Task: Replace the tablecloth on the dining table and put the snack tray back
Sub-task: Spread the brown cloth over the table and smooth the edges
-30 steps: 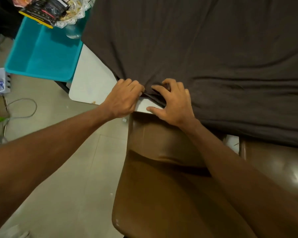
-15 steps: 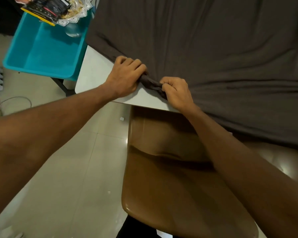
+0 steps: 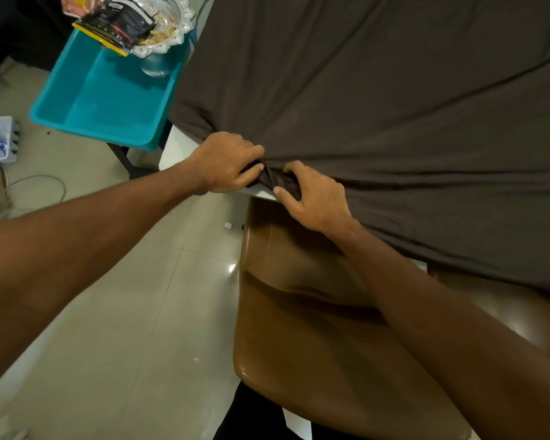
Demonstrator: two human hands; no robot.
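Dark tablecloth (image 3: 394,122) is bunching at a corner of the table (image 3: 177,149) as left hand (image 3: 226,163) and right hand (image 3: 315,201) are pinching its edge. Snack tray (image 3: 169,33) is apparently sitting on a teal tub (image 3: 108,100).

The dark brown tablecloth (image 3: 378,106) lies wrinkled over the white table (image 3: 175,150), its near-left corner bunched. The silver snack tray (image 3: 169,33), piled with packets, sits far left on a teal tub (image 3: 108,100).
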